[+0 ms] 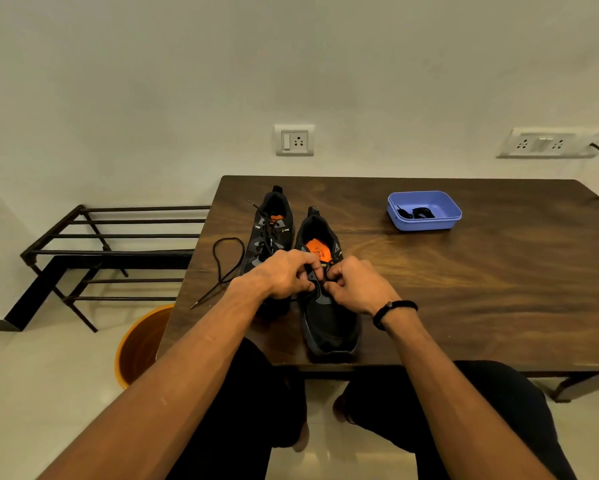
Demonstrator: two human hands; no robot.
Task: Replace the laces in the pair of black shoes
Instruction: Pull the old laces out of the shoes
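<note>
Two black shoes with orange insoles stand on the wooden table (464, 271). The right shoe (329, 323) is nearest me, toe toward me. My left hand (284, 273) and my right hand (355, 284) meet over its eyelet area, both with curled fingers pinching a black lace (322, 271) there. The left shoe (270, 230) sits behind my left hand with a lace still threaded through it. A loose black lace (222, 265) trails from it over the table's left edge. My hands hide most of the right shoe's eyelets.
A blue plastic tray (424, 223) holding a coiled black lace stands at the back right of the table. A black metal shoe rack (118, 251) is left of the table, an orange bucket (142, 344) on the floor beside it. Wall sockets sit behind.
</note>
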